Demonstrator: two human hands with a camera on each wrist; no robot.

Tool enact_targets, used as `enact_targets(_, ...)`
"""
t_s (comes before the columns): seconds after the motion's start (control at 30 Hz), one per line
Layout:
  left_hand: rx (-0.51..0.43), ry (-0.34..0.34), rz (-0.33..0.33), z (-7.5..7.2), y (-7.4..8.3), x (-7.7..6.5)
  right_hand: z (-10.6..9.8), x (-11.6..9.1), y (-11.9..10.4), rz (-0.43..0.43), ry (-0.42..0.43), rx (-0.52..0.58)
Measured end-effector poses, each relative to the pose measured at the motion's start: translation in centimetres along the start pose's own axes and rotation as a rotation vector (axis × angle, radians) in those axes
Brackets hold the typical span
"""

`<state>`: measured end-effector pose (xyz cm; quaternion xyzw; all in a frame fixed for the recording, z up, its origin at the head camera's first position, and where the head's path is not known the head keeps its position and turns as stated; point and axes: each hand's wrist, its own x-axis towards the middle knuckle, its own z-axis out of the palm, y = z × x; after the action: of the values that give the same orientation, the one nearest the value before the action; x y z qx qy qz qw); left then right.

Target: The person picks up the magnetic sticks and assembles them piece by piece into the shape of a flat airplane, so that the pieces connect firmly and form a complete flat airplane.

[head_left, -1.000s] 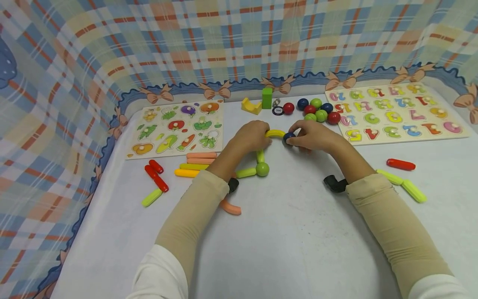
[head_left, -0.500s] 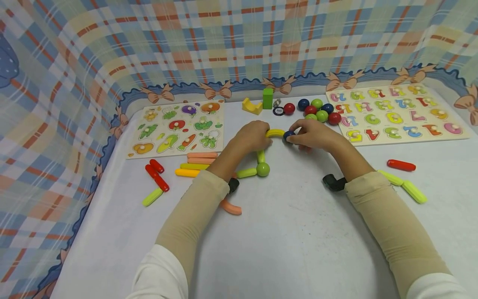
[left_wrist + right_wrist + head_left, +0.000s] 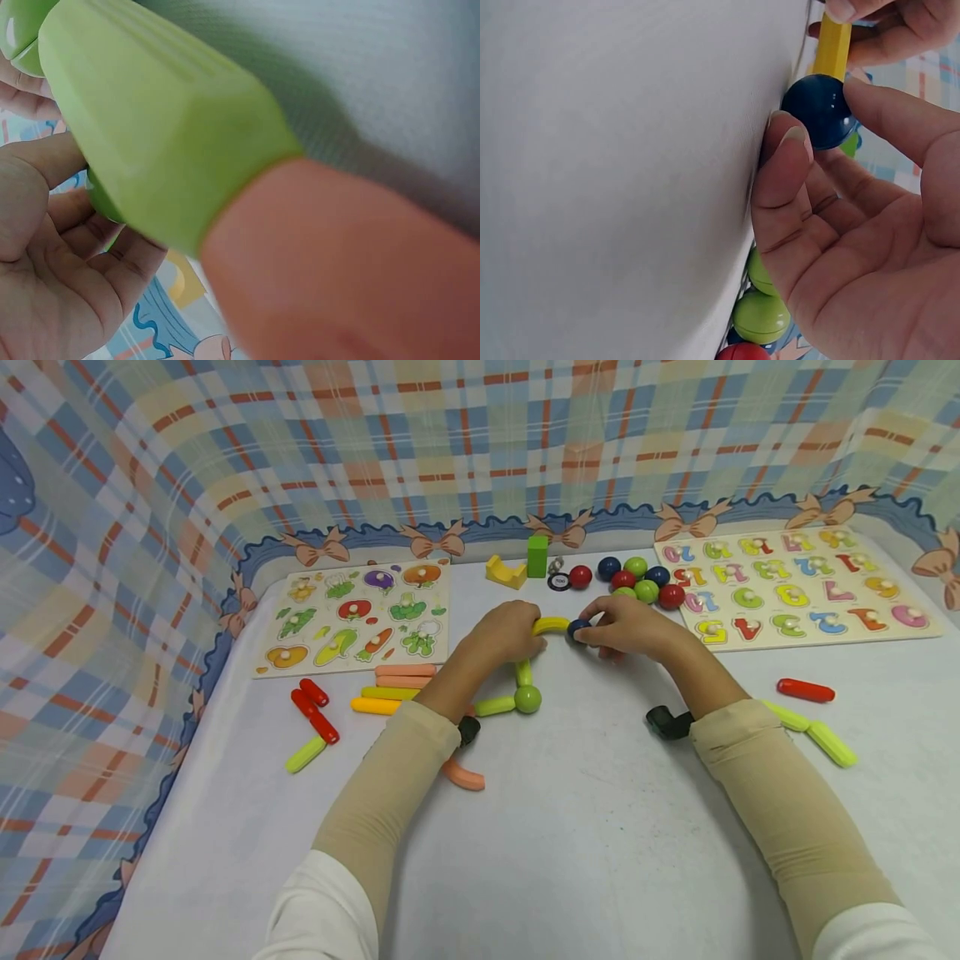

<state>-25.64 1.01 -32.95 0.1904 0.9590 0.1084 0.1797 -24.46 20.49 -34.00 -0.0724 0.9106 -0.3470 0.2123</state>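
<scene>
In the left wrist view my left hand pinches a glossy green ball, mostly hidden by the fingers. A curved yellow stick runs from that hand toward a dark blue ball. Thumb and fingers of my right hand hold this ball, and the stick's end meets it in the right wrist view. Below the left hand, a light green stick leads down to another green ball. From there a second light green stick extends left, joined to a salmon stick.
A vegetable puzzle board lies at left, a number puzzle board at right. Several loose balls cluster behind my right hand. Loose sticks lie left of my left forearm, and a red stick lies far right.
My right hand and the blue ball have shifted slightly left and away from me, with the yellow stick's end moving along. My left hand has barely moved.
</scene>
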Motion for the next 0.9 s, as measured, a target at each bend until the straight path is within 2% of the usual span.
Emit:
enact_targets(0.3, -0.021, -0.001, -0.018, -0.4, -0.4, -0.1, -0.5, -0.5, 0.3, 0.006, -0.018, -0.009)
enact_targets(0.4, -0.022, -0.009, -0.028, -1.0, -0.9, -1.0, -0.7, -1.2, 0.8, 0.009, -0.043, -0.011)
enact_targets(0.53, -0.054, 0.040, -0.023, -2.5, -3.0, -4.1, -0.8, -2.5, 1.5, 0.013, -0.124, 0.019)
enact_targets(0.7, -0.118, 0.122, -0.044, -3.7, -7.3, -9.0, -0.9, -3.8, 2.3, 0.011, -0.173, 0.043)
enact_targets(0.8, -0.133, 0.121, -0.077, -3.4, -9.9, -11.5, -0.8, -4.0, 2.4, 0.002, -0.171, 0.049)
enact_targets(0.9, -0.125, 0.089, -0.091, -2.6, -11.6, -13.4, -0.7, -4.0, 2.4, 0.000, -0.173, 0.041)
